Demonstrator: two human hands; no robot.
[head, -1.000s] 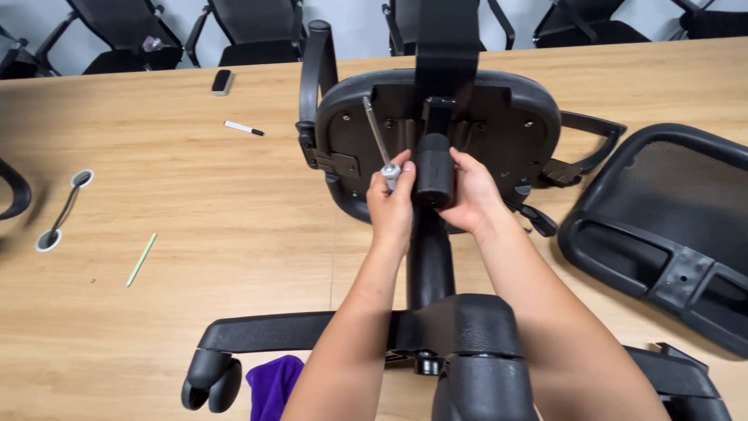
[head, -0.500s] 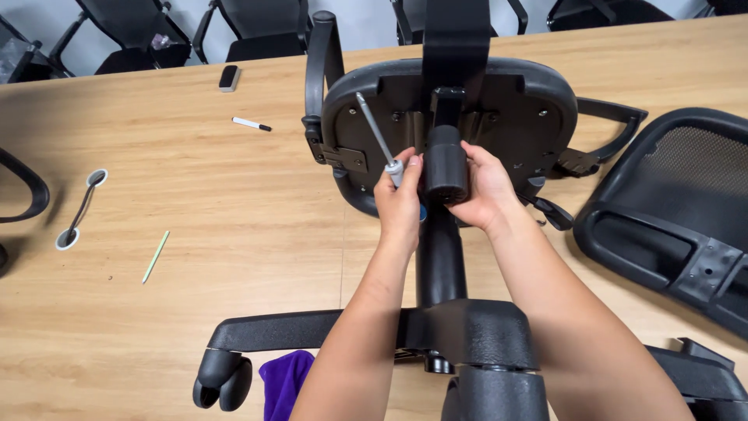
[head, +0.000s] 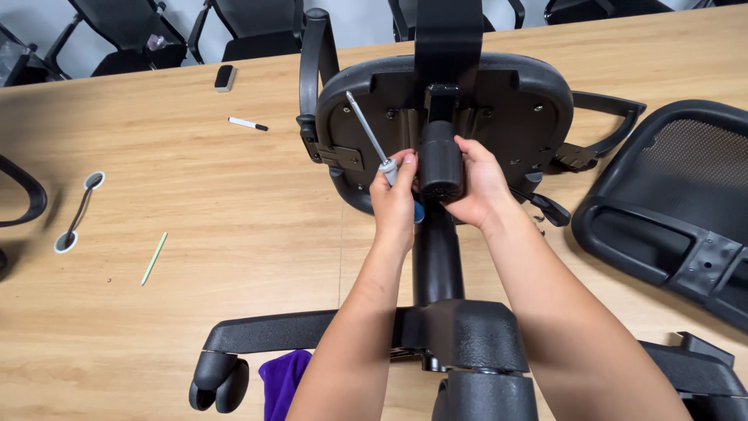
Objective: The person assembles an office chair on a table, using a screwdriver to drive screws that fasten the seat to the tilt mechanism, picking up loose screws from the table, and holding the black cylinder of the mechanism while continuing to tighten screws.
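Cylinder [head: 441, 165] between hands [head: 396, 199], screwdriver [head: 368, 132] leftward.

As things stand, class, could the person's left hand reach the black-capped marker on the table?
Probably yes: the marker lies on bare table to that side, nothing between. But the left hand holds a screwdriver, so its grip isn't free.

Both hands [head: 436, 187] around black chair column [head: 441, 160], screwdriver [head: 371, 138] in left.
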